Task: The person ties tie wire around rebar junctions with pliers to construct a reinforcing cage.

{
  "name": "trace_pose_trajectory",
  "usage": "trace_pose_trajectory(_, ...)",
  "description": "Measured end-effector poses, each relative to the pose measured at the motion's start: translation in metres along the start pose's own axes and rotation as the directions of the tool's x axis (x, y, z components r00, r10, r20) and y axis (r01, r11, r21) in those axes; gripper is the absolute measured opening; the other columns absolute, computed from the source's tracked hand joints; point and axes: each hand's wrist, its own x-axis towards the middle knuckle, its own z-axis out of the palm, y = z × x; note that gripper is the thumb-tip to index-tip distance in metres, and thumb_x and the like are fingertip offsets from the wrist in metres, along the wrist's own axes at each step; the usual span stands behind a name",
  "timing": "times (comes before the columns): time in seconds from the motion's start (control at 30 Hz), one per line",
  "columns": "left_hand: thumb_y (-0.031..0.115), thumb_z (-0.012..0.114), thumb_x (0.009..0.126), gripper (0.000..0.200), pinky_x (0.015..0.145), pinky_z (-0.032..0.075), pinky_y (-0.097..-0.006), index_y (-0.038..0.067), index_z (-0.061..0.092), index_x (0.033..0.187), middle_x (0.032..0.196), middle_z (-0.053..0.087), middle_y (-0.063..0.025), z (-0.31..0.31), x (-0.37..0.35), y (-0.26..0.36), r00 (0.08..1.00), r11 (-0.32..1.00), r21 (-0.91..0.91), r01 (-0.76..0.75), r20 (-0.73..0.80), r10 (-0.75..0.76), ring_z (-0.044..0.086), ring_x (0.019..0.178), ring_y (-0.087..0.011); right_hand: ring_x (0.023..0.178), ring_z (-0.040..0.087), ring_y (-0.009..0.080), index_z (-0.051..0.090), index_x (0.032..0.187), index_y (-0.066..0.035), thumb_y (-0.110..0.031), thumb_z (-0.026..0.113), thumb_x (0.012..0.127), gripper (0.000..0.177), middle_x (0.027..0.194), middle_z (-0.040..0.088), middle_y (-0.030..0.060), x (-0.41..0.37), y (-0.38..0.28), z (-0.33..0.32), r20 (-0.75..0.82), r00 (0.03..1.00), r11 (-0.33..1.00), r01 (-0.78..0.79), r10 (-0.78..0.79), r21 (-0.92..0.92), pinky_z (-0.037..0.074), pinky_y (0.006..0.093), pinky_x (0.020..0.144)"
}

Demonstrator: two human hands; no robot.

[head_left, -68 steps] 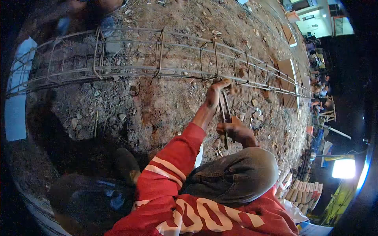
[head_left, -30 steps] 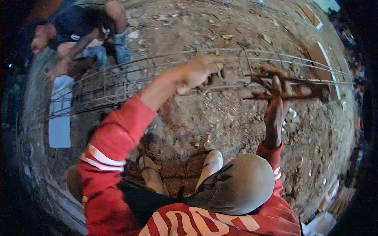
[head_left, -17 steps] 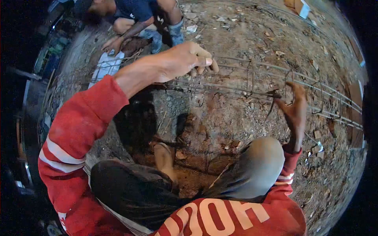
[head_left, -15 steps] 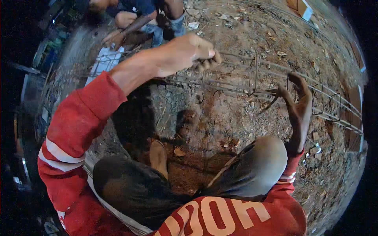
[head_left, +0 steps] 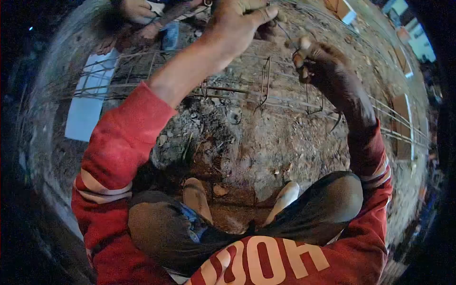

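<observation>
My left hand (head_left: 242, 26) is raised at the top centre, thumb and fingers pinched on one end of a thin dark wire (head_left: 283, 29). The wire runs down to my right hand (head_left: 325, 64), whose fingers are curled closed around its other part. Below the right wrist sticks out a dark, curved wire end (head_left: 337, 122); whether it belongs to a bundle in the palm is hidden. Beneath both hands a long cage of steel rebar (head_left: 228, 90) crosses the view, with square stirrups (head_left: 263, 83) along it.
A co-worker's hands (head_left: 107, 45) are near the cage's left end, above a white board (head_left: 83, 118). Pale-edged blocks stand at the right (head_left: 403, 126) and top right (head_left: 346, 14). My feet (head_left: 197, 197) rest on rough dirt ground (head_left: 232, 147) strewn with small debris.
My right hand has moved up and left, closing from spread fingers onto the wire. My left hand has risen. The view has shifted, showing more of the white board.
</observation>
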Motion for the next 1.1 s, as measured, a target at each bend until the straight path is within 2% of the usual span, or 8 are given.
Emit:
trace_pose_trajectory(0.03,0.026,0.057,0.099,0.029,0.076,0.05,-0.0272,-0.001,0.068,0.1,0.091,0.068,-0.0026,0.0,-0.009,0.001,0.993,0.962,0.253,-0.106,-0.016,0.114,0.062,0.08,-0.0112,0.071,0.055,0.0061,0.067,0.101,-0.005,-0.028,0.066,0.093,0.024,0.083,0.062,-0.0027,0.002,0.003,0.005,-0.031,0.999,1.0,-0.013,0.012,-0.019,0.044,0.0218,0.067)
trace_pose_trajectory(0.33,0.029,0.063,0.095,0.029,0.069,0.049,-0.026,0.001,0.07,0.1,0.082,0.068,0.0002,-0.007,-0.024,-0.1,0.927,0.991,0.103,-0.085,0.372,0.041,0.062,0.077,-0.0084,0.057,0.044,0.0034,0.07,0.105,-0.003,-0.033,0.062,0.095,0.032,0.066,0.052,-0.0058,-0.056,0.045,0.02,-0.319,0.923,0.919,-0.303,0.217,-0.253,0.034,0.0203,0.052)
trace_pose_trajectory(0.5,0.032,0.07,0.09,0.033,0.063,0.048,-0.03,0.001,0.071,0.097,0.073,0.065,-0.0036,-0.018,-0.029,-0.14,0.915,0.754,0.65,-0.097,0.357,-0.189,0.06,0.068,-0.0114,0.055,0.042,0.0025,0.072,0.106,-0.007,-0.037,0.061,0.094,0.034,0.064,0.049,-0.006,-0.092,0.113,0.03,-0.499,0.732,0.744,-0.628,0.464,-0.228,0.031,0.019,0.048)
trace_pose_trajectory(0.6,0.034,0.07,0.089,0.035,0.06,0.048,-0.0333,-0.001,0.072,0.09,0.07,0.066,-0.0054,-0.014,-0.028,-0.151,0.802,0.813,0.431,0.391,0.274,-0.531,0.059,0.061,-0.0141,0.051,0.043,0.0039,0.072,0.104,-0.006,-0.029,0.062,0.094,0.027,0.063,0.053,-0.0041,-0.088,0.171,0.05,-0.439,0.757,0.847,-0.531,0.483,0.015,0.032,0.0206,0.045)
trace_pose_trajectory(0.83,0.02,0.072,0.085,0.024,0.051,0.057,-0.032,-0.003,0.074,0.091,0.071,0.066,-0.0069,-0.016,-0.016,-0.162,0.811,0.68,0.677,0.282,0.211,-0.546,0.059,0.059,-0.0131,0.051,0.045,0.0056,0.07,0.106,-0.002,-0.02,0.059,0.095,0.023,0.066,0.054,-0.0029,-0.036,0.231,0.087,-0.397,0.791,0.871,-0.334,0.466,0.359,0.032,0.0212,0.043)
trace_pose_trajectory(0.97,0.019,0.072,0.085,0.023,0.058,0.06,-0.0332,-0.004,0.073,0.086,0.074,0.065,-0.0067,-0.016,-0.02,-0.155,0.79,0.778,0.558,0.288,0.32,-0.522,0.062,0.062,-0.0146,0.048,0.047,0.0083,0.071,0.079,-0.003,-0.025,0.061,0.094,0.029,0.059,0.058,0.0015,-0.021,0.238,0.087,-0.605,0.736,0.95,-0.184,0.304,0.253,0.033,0.0264,0.043)
trace_pose_trajectory(1.03,0.02,0.073,0.083,0.022,0.057,0.056,-0.032,-0.002,0.073,0.087,0.076,0.067,-0.0085,-0.01,-0.028,-0.144,0.803,0.794,0.495,0.352,0.276,-0.528,0.063,0.063,-0.0152,0.048,0.048,0.0104,0.067,0.074,0.0,-0.026,0.06,0.094,0.034,0.055,0.055,0.0015,-0.018,0.231,0.082,-0.674,0.733,0.985,-0.031,-0.094,-0.171,0.035,0.0292,0.046)
trace_pose_trajectory(1.1,0.021,0.074,0.082,0.022,0.057,0.052,-0.0307,-0.001,0.074,0.087,0.08,0.07,-0.012,-0.004,-0.034,-0.135,0.948,0.754,0.648,0.106,0.163,-0.273,0.063,0.063,-0.0143,0.05,0.051,0.013,0.066,0.075,0.002,-0.026,0.06,0.094,0.035,0.056,0.057,0.0046,-0.018,0.226,0.087,-0.665,0.742,0.984,-0.049,-0.077,-0.168,0.039,0.0319,0.049)
